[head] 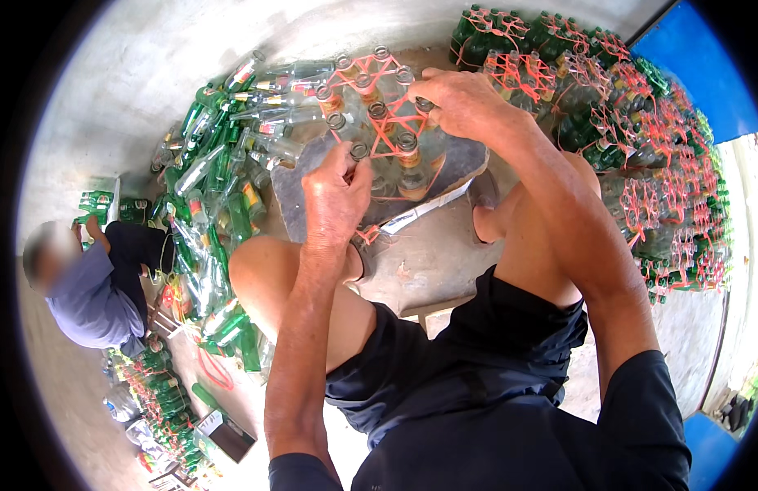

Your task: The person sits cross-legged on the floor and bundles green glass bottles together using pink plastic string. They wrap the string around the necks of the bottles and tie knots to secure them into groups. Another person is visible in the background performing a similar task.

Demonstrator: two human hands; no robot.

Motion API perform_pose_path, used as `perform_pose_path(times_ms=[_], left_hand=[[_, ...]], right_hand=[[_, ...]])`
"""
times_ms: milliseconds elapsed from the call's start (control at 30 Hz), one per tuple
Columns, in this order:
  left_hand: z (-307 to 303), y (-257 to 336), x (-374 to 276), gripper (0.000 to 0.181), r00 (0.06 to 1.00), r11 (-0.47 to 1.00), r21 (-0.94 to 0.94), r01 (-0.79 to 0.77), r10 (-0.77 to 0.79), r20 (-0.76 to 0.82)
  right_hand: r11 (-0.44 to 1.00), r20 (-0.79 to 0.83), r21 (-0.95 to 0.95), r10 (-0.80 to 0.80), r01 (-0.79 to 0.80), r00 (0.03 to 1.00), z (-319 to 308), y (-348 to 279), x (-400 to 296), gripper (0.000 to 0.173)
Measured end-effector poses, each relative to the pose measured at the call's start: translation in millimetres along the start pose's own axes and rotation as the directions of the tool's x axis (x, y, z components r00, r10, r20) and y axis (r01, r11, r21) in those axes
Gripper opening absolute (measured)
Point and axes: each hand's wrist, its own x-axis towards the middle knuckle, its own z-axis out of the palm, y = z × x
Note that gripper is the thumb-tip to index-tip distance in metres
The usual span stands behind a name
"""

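In front of me a bundle of clear glass bottles stands upright, laced around the necks with pink plastic twine. Several of them carry orange-yellow neck labels. My left hand grips the near left corner of the bundle, at the neck of a bottle; the fingertips are partly hidden. At the right side, my right hand has thumb and fingers around another bottle neck. Under the bundle lies a dark, worn board with a pale strip along its near edge.
Loose green and clear bottles lie heaped to the left. Twine-tied bottle bundles stand packed along the right and far right. A seated person handles green bottles at far left. An open box sits on the floor lower left.
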Motion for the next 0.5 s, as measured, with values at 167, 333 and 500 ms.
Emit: perform_pose_path(times_ms=[167,333,500], left_hand=[[-3,0,3,0.025,0.999,0.997,0.065,-0.033,0.031,0.037],[-9,8,7,0.026,0.993,0.978,0.19,-0.089,0.072,0.095],[-20,16,15,0.025,0.958,0.923,0.31,-0.229,0.157,0.242]], right_hand=[[0.999,-0.202,0.019,-0.027,0.032,0.979,9,-7,-12,0.028],[0.958,-0.32,0.118,-0.212,0.261,0.923,8,-42,-18,0.014],[0.953,-0.335,0.134,-0.215,0.273,0.917,36,-44,-17,0.008]])
